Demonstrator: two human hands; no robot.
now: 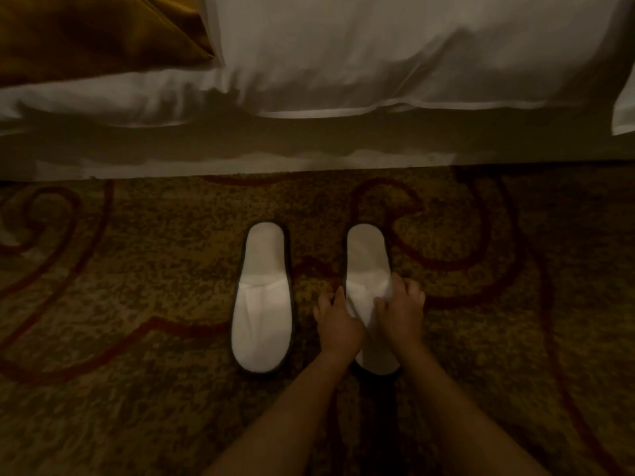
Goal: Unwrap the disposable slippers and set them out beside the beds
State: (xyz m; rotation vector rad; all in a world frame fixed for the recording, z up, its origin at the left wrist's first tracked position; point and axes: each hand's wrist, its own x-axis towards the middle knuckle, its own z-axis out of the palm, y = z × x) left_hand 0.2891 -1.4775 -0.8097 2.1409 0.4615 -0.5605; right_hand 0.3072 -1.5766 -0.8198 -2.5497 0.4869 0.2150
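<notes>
Two white slippers lie side by side on the carpet (137, 269), parallel, a strip of carpet between them, heels toward the bed (309, 142). Left slipper (263, 297): flat, rounded ends, dark edge trim, soft matte fabric, creased upper; untouched. Right slipper (369, 259): same form, upper partly covered by both hands. Left hand (338, 321) rests on its inner edge, fingers curled against the fabric; right hand (402, 309) fingers pinch the upper from the outer side. Carpet mottled gold-brown with dark red scrolls. Bed linen white, smooth, hanging in folds; amber satin cushion (96, 32) at upper left. Lighting dim.
</notes>
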